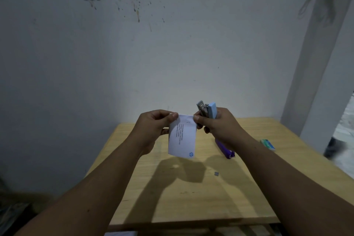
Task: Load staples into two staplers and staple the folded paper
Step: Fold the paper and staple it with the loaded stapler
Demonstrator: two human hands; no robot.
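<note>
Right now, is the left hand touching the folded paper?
Touching. The head view shows the left hand pinching the top left corner of the folded paper between thumb and fingers.

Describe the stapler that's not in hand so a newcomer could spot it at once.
Start at the wooden table and look just below the right hand. The purple stapler lies flat there, partly hidden by the wrist. Unlike the light blue stapler held upright, it is dark purple and rests on the table.

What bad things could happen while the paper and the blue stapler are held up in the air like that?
The right hand grips the light blue stapler while also pinching the folded white printed paper, so a fingertip could get pinched near its metal nose. The paper hangs from just its top corners, so it might slip from the left hand. A small grey staple piece on the wooden table could prick someone.
</note>
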